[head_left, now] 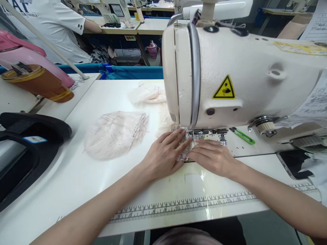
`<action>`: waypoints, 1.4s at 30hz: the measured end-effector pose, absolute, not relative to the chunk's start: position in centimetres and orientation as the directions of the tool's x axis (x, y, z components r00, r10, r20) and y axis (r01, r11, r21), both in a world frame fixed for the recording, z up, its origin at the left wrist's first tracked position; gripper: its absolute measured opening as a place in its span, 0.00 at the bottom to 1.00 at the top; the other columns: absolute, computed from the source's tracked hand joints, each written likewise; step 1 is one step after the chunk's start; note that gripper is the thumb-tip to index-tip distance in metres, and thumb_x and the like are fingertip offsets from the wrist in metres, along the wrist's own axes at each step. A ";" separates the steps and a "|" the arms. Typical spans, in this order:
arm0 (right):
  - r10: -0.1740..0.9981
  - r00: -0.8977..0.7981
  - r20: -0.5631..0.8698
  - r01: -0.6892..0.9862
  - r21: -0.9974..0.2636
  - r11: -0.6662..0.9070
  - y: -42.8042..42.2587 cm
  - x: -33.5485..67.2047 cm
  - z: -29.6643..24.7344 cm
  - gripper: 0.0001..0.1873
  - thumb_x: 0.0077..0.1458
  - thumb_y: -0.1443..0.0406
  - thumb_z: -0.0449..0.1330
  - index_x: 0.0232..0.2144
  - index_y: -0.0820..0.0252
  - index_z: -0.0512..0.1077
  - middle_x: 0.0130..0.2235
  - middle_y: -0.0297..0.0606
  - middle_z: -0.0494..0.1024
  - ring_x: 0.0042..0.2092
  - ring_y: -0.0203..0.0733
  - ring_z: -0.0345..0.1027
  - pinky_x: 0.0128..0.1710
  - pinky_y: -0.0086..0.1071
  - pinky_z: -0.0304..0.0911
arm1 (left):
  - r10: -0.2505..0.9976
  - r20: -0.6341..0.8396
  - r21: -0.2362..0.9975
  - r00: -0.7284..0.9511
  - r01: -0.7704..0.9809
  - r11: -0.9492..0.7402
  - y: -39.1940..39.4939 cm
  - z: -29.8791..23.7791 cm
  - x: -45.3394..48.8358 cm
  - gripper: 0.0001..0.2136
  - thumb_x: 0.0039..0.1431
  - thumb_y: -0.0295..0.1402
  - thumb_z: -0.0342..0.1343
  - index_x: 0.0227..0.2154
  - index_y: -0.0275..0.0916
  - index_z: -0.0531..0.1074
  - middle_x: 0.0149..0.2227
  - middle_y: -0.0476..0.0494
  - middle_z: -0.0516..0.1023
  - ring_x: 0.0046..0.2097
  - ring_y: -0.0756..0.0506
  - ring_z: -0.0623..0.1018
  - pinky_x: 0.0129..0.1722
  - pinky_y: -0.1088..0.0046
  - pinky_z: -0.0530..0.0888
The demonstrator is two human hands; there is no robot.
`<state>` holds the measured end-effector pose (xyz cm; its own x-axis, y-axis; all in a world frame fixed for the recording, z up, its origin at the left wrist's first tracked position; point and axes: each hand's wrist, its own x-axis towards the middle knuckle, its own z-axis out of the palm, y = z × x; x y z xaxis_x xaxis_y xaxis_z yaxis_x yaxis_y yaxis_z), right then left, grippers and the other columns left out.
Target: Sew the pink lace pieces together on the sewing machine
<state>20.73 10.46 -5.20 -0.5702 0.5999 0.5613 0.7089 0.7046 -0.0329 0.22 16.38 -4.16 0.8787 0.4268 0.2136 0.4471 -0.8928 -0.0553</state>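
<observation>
Pale lace fabric (182, 156) lies beneath the needle area of a white sewing machine (245, 68). My left hand (166, 151) rests flat over this lace with its fingers stretched out, their tips close to the presser foot (193, 139). Just right of the foot, my right hand (213, 156) has its fingers pressed together at the lace's edge; the fingertips partly hide what they grip. More of the lace runs back behind the left hand. A separate rounded piece of sheer fabric (116, 134) with loose threads lies on the table to the left.
A green-handled cutter (242, 136) lies right of the needle plate, and a phone (293, 165) farther right. A printed ruler (178, 209) runs along the table's front. On the left are a black curved object (33, 136), a brown cup (38, 83) and a pink bottle (33, 54). A person (51, 27) sits beyond.
</observation>
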 end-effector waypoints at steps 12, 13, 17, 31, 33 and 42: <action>0.584 -0.579 0.569 0.733 0.049 0.678 11.0 21.6 -4.6 0.11 0.58 0.76 0.53 0.33 0.59 0.72 0.30 0.29 0.78 0.35 0.32 0.72 0.43 0.32 0.69 | 0.438 0.195 -0.059 0.877 0.457 -0.888 16.2 -4.2 0.2 0.25 0.60 0.38 0.48 0.61 0.40 0.61 0.56 0.36 0.70 0.61 0.34 0.64 0.56 0.55 0.63; 0.578 -0.575 0.580 0.738 0.061 0.672 11.1 21.6 -4.4 0.11 0.58 0.76 0.53 0.33 0.60 0.72 0.29 0.29 0.78 0.34 0.32 0.72 0.41 0.31 0.69 | 0.440 0.185 -0.063 0.879 0.457 -0.887 16.2 -4.2 0.2 0.26 0.60 0.39 0.49 0.61 0.40 0.60 0.57 0.36 0.70 0.61 0.34 0.64 0.55 0.54 0.63; 0.574 -0.559 0.599 0.759 0.090 0.645 11.2 21.7 -4.1 0.09 0.57 0.76 0.55 0.33 0.59 0.72 0.29 0.29 0.78 0.33 0.32 0.72 0.31 0.28 0.65 | 0.446 0.166 -0.058 0.880 0.460 -0.886 16.2 -4.0 0.2 0.28 0.61 0.40 0.50 0.63 0.42 0.56 0.58 0.37 0.68 0.62 0.33 0.62 0.56 0.54 0.62; 0.616 -0.559 0.555 0.726 -0.033 0.687 11.0 21.6 -4.9 0.10 0.58 0.75 0.55 0.38 0.58 0.72 0.39 0.31 0.80 0.40 0.33 0.73 0.42 0.32 0.68 | 0.238 0.431 -0.109 0.870 0.312 -0.944 15.8 -4.6 0.1 0.11 0.65 0.25 0.47 0.45 0.29 0.72 0.49 0.38 0.77 0.51 0.43 0.77 0.50 0.66 0.75; 0.604 -0.557 0.570 0.711 -0.049 0.701 10.9 21.3 -5.4 0.12 0.56 0.76 0.56 0.39 0.60 0.72 0.41 0.32 0.80 0.43 0.34 0.73 0.47 0.34 0.68 | 0.256 0.439 -0.093 0.861 0.327 -0.940 15.9 -4.5 0.1 0.12 0.65 0.27 0.47 0.45 0.29 0.72 0.49 0.36 0.77 0.50 0.43 0.77 0.50 0.64 0.76; 0.635 -0.526 0.566 0.748 -0.048 0.662 11.1 20.7 -6.0 0.11 0.58 0.75 0.56 0.38 0.57 0.73 0.42 0.31 0.80 0.44 0.33 0.73 0.48 0.33 0.66 | 0.324 0.444 -0.064 0.835 0.390 -0.918 16.2 -4.5 0.1 0.11 0.66 0.27 0.46 0.42 0.29 0.73 0.47 0.37 0.78 0.49 0.43 0.78 0.50 0.65 0.76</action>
